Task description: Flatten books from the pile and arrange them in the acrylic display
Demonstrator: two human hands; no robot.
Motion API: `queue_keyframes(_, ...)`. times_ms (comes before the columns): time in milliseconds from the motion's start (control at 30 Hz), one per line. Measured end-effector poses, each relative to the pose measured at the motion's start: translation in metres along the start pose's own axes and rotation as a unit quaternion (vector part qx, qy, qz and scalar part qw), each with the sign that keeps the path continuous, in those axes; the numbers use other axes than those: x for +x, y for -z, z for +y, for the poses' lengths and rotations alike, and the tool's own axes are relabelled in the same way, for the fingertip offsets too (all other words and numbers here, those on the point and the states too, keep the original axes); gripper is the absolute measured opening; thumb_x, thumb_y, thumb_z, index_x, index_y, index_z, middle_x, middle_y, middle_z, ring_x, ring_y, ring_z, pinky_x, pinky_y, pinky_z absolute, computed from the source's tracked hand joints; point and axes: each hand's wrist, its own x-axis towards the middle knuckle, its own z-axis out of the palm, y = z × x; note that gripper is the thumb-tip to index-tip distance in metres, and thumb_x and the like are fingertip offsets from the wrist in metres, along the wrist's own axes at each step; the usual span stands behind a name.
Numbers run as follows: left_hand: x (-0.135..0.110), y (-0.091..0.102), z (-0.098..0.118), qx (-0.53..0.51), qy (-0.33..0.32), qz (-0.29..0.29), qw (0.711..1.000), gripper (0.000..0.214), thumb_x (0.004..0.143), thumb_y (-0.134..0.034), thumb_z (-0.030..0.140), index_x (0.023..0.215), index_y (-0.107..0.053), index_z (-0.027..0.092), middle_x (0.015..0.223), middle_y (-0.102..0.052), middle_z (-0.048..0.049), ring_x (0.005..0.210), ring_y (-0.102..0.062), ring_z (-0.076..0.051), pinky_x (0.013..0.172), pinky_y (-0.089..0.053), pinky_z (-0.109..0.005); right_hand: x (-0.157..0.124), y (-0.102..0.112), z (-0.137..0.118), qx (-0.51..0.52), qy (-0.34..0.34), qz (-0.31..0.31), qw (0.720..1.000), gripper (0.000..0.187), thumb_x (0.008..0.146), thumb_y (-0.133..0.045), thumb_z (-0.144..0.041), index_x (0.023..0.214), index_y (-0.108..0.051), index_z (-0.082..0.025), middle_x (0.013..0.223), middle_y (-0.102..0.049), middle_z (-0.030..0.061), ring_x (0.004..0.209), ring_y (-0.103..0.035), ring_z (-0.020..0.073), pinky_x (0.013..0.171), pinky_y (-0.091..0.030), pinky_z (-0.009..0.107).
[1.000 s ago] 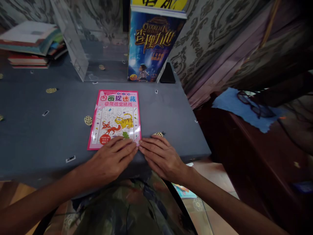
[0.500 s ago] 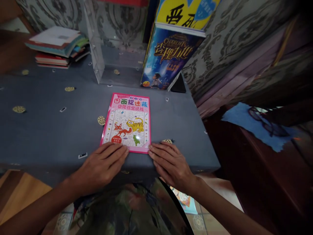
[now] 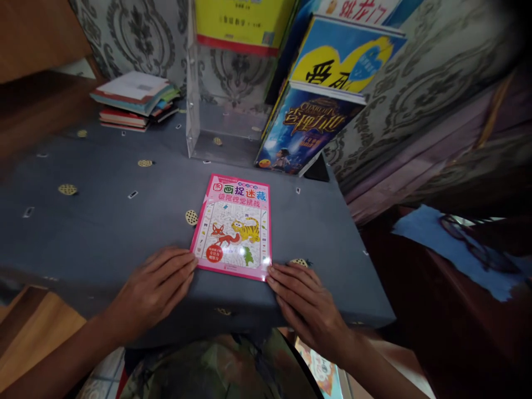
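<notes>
A pink-bordered picture book [image 3: 233,230] with a fox and a striped yellow cat on its cover lies flat and closed near the table's front edge. At its lower left corner, my left hand [image 3: 155,291] rests with the fingers stretched out, their tips touching the edge. My right hand [image 3: 310,302] lies by the lower right corner, fingers also extended and fingertips against the book. Neither hand grasps it.
On the grey-blue tablecloth [image 3: 108,233] stands a clear acrylic rack [image 3: 192,105]. A blue book [image 3: 307,130] leans upright in its right side, with others behind. Stacked books [image 3: 133,94] lie at the back left. Glasses sit on a blue cloth [image 3: 432,238] at right.
My left hand has slid left off the book's cover to its lower left corner. My right hand stays at the right corner. The camera view has shifted, showing more of the rack's upper part.
</notes>
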Motion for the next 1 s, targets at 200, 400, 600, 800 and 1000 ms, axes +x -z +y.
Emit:
queue_keyframes(200, 0.017, -0.007, -0.023, -0.011, 0.034, -0.036, 0.999, 0.030, 0.099, -0.049, 0.013, 0.124, -0.067, 0.016, 0.115, -0.074, -0.0088, 0.108, -0.067, -0.022, 0.094, -0.059, -0.041, 0.001, 0.001, 0.001, -0.009, 0.007, 0.005, 1.000, 0.046, 0.096, -0.051, -0.008, 0.140, -0.057, -0.016, 0.121, -0.075, 0.0125, 0.119, -0.067, 0.0224, 0.103, -0.055, 0.045)
queue_keyframes(400, 0.058, -0.023, -0.069, -0.020, 0.039, -0.054, 0.998, 0.031, 0.104, -0.044, 0.026, 0.114, -0.071, 0.015, 0.114, -0.074, -0.0103, 0.102, -0.069, -0.020, 0.091, -0.059, -0.039, 0.001, 0.003, 0.001, -0.012, 0.005, 0.004, 1.000, 0.039, 0.095, -0.051, -0.008, 0.132, -0.063, -0.014, 0.121, -0.075, 0.0126, 0.118, -0.068, 0.0224, 0.102, -0.057, 0.044)
queue_keyframes(600, 0.111, -0.047, -0.119, -0.003, 0.047, -0.096, 0.994, 0.033, 0.102, -0.043, 0.029, 0.109, -0.073, 0.015, 0.112, -0.074, -0.0112, 0.098, -0.069, -0.023, 0.090, -0.057, -0.040, 0.005, 0.007, -0.002, -0.016, -0.012, -0.008, 1.000, 0.049, 0.095, -0.050, -0.008, 0.143, -0.056, -0.017, 0.121, -0.075, 0.0127, 0.115, -0.069, 0.0223, 0.099, -0.059, 0.044)
queue_keyframes(800, 0.143, -0.063, -0.133, 0.029, 0.038, -0.128, 0.991, 0.032, 0.100, -0.045, 0.029, 0.099, -0.074, 0.015, 0.106, -0.073, -0.0108, 0.099, -0.067, -0.023, 0.092, -0.054, -0.038, 0.008, 0.010, -0.003, 0.003, -0.022, -0.012, 1.000, 0.046, 0.095, -0.050, -0.008, 0.139, -0.059, -0.017, 0.119, -0.075, 0.0129, 0.114, -0.069, 0.0228, 0.100, -0.057, 0.045)
queue_keyframes(1000, 0.150, -0.070, -0.115, 0.052, 0.012, -0.146, 0.988, 0.034, 0.102, -0.044, 0.033, 0.110, -0.070, 0.012, 0.116, -0.070, -0.0137, 0.105, -0.066, -0.025, 0.096, -0.052, -0.041, 0.022, 0.012, 0.002, 0.063, -0.038, 0.013, 0.997, 0.027, 0.096, -0.054, -0.011, 0.117, -0.069, -0.018, 0.108, -0.077, 0.0095, 0.103, -0.069, 0.0192, 0.096, -0.057, 0.039)
